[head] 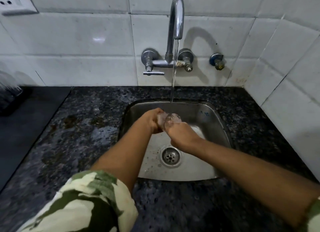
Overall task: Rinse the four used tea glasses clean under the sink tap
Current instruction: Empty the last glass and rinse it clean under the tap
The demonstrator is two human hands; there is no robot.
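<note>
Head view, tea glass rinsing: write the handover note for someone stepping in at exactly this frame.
Left hand: grips a clear glass from the left side, over the sink.
Right hand: holds the same glass at its rim end; whether its fingers reach inside cannot be told.
Tap: running, the stream falls toward the glass.
Other glasses: none visible in the sink or on the counter, so the count of finished ones cannot be told.
Left to do: finish rinsing this glass, set it aside, rinse any remaining ones, shut the tap.
</note>
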